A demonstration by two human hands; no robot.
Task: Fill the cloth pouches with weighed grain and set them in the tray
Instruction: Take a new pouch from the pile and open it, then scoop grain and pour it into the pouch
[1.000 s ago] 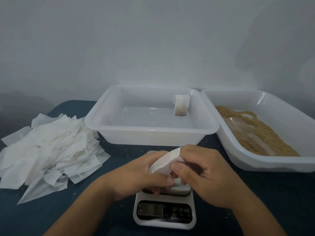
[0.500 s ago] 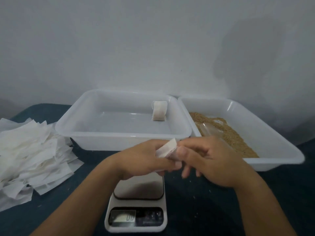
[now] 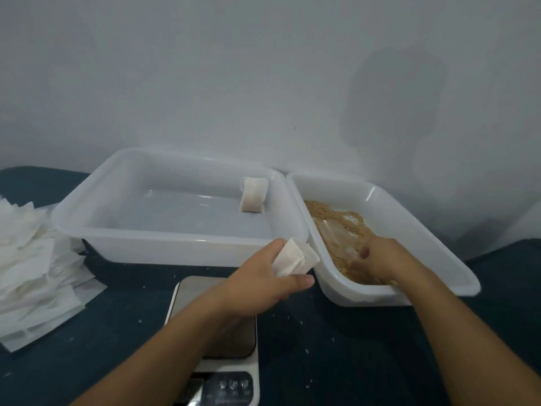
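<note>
White cloth pouch (image 3: 295, 257): pinched between thumb and fingers of left hand (image 3: 257, 288), held in the air above the far right corner of the kitchen scale (image 3: 216, 332), mouth turned toward the grain tray.
Left hand grip: curled round the pouch's lower end, thumb pointing right.
Right hand (image 3: 377, 263): down inside the grain tray (image 3: 439, 253), right of the scale, fingers dipped into the grain (image 3: 330, 218); curled, but whether holding grain cannot be told.
Clear plastic piece (image 3: 336, 235): lying on the grain, just beyond the right hand.
Empty-side tray (image 3: 175, 238): behind the scale, touching the grain tray's left rim.
Filled pouch (image 3: 253, 198): leaning upright in that tray's far right corner.
Pile of empty pouches (image 3: 38, 271): left of the scale, on the dark blue cloth (image 3: 336, 347).
Scale display: blurred, unreadable.
Loose grains: scattered on the cloth right of the scale.
</note>
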